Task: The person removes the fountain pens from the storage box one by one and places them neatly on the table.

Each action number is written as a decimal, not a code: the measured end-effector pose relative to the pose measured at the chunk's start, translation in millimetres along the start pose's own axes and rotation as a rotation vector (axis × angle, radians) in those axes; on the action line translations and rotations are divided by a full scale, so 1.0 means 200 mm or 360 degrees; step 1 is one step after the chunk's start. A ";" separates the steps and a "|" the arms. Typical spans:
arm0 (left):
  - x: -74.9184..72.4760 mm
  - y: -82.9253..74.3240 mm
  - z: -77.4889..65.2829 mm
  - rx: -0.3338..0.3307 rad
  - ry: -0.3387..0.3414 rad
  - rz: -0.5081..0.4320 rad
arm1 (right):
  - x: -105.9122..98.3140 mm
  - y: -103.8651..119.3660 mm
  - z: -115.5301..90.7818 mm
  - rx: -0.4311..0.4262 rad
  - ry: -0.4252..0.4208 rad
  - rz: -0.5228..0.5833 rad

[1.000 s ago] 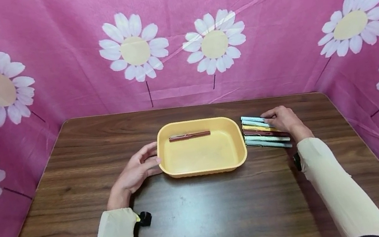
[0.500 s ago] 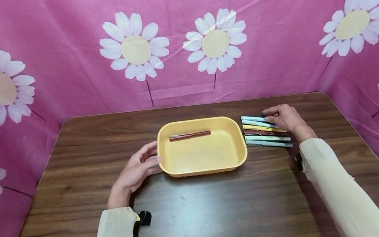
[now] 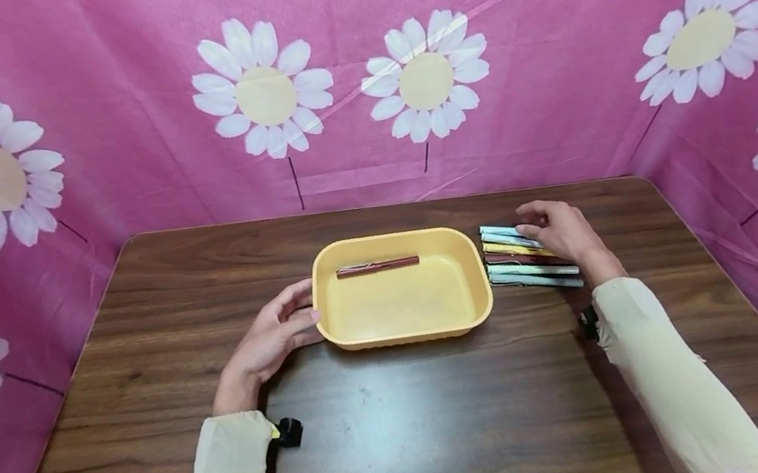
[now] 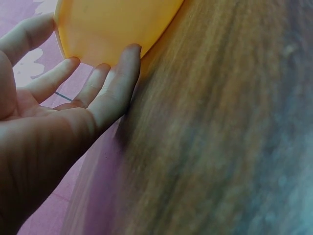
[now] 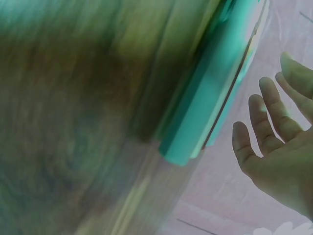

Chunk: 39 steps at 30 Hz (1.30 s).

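Note:
A yellow tray (image 3: 408, 338) sits mid-table with one brown pen (image 3: 378, 267) lying along its far side. My left hand (image 3: 275, 335) rests against the tray's left wall, fingers straight; the left wrist view shows the fingertips (image 4: 128, 54) touching the tray (image 4: 107, 24). Right of the tray lies a row of several pens (image 3: 523, 268) in light blue, yellow, brown and mint. My right hand (image 3: 562, 231) hovers over the far pens, fingertips by the light blue one. In the blurred right wrist view the right hand (image 5: 279, 142) is relaxed and holds nothing beside the teal pens (image 5: 215, 98).
The wooden table (image 3: 414, 433) is walled on three sides by a pink cloth with white daisies (image 3: 427, 76). Small black wrist cameras (image 3: 290, 432) sit at my cream sleeves.
My right hand has shifted slightly toward the far end of the pen row. The left hand and the tray have stayed put.

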<state>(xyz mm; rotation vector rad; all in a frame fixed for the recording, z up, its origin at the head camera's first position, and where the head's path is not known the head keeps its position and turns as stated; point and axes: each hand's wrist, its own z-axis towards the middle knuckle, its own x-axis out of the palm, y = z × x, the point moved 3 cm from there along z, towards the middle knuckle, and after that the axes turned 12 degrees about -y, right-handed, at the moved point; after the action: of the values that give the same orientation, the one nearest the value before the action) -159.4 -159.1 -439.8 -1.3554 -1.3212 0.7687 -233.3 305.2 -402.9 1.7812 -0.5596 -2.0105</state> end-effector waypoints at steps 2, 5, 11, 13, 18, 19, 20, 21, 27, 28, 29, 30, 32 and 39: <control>0.00 0.00 0.00 -0.0001 -0.0001 -0.0001 | 0.00 0.02 0.00 -0.0002 -0.0006 0.0012; 0.00 0.00 0.00 0.0002 -0.0001 0.0003 | 0.01 0.06 -0.01 -0.0007 -0.0001 0.0036; 0.00 0.01 0.00 0.0004 0.0000 -0.0004 | 0.01 0.12 -0.03 -0.0064 -0.0049 0.0065; 0.00 0.01 0.00 0.0001 0.0000 -0.0008 | 0.02 0.13 -0.04 -0.0074 -0.0063 0.0082; 0.00 0.01 0.00 -0.0002 -0.0002 -0.0006 | 0.03 0.18 -0.05 -0.0105 -0.0085 0.0119; 0.00 0.01 0.00 -0.0003 -0.0002 -0.0006 | 0.03 0.19 -0.06 -0.0113 -0.0089 0.0124; 0.00 0.01 0.00 -0.0003 -0.0001 -0.0006 | 0.03 0.19 -0.06 -0.0117 -0.0090 0.0131; 0.00 0.01 0.00 -0.0003 0.0000 -0.0008 | 0.03 0.20 -0.06 -0.0120 -0.0094 0.0138; 0.00 0.01 0.00 -0.0002 -0.0002 -0.0021 | 0.04 0.23 -0.07 -0.0148 -0.0125 0.0185; 0.00 0.01 0.00 -0.0003 -0.0003 -0.0021 | 0.04 0.24 -0.07 -0.0156 -0.0131 0.0195; 0.00 0.01 0.00 -0.0003 -0.0003 -0.0021 | 0.04 0.25 -0.08 -0.0165 -0.0137 0.0205; 0.00 0.01 0.00 -0.0003 -0.0003 -0.0021 | 0.04 0.26 -0.08 -0.0171 -0.0142 0.0217; 0.00 0.00 0.00 -0.0001 -0.0003 -0.0020 | 0.04 0.28 -0.08 -0.0185 -0.0150 0.0241; 0.00 0.00 0.00 -0.0002 -0.0006 -0.0019 | 0.04 0.38 -0.10 -0.0223 -0.0176 0.0362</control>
<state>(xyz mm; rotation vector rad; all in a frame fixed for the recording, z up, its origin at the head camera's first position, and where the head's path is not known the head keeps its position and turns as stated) -158.8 -158.9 -439.5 -1.3461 -1.3321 0.7630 -212.3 236.0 -370.2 1.4621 -0.6092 -1.9475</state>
